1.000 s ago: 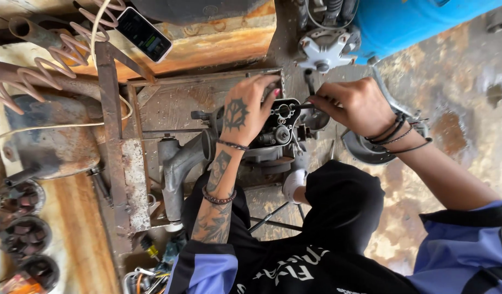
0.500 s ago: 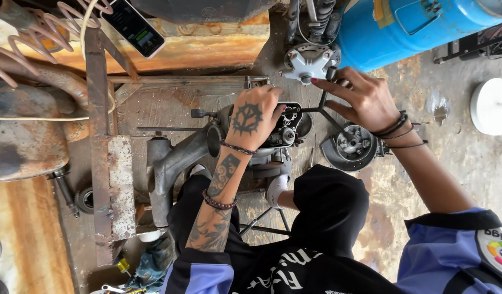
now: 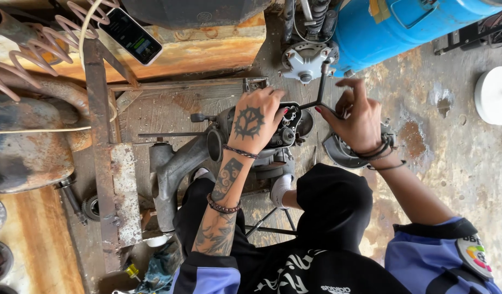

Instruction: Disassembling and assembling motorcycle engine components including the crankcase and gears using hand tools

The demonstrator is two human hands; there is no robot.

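The left hand (image 3: 255, 121) lies loosely curled on a greasy black metal engine casing (image 3: 286, 130); the right hand (image 3: 355, 115), just beside it, is closed around a dark T-shaped wrench (image 3: 319, 92).

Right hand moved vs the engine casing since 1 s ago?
Yes. The right hand has lifted off the casing toward the blue tank, gripping a T-handle wrench. The left hand stays on the casing.

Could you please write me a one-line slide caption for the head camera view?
Left hand steadies a small engine while the right hand turns a T-handle wrench on it.
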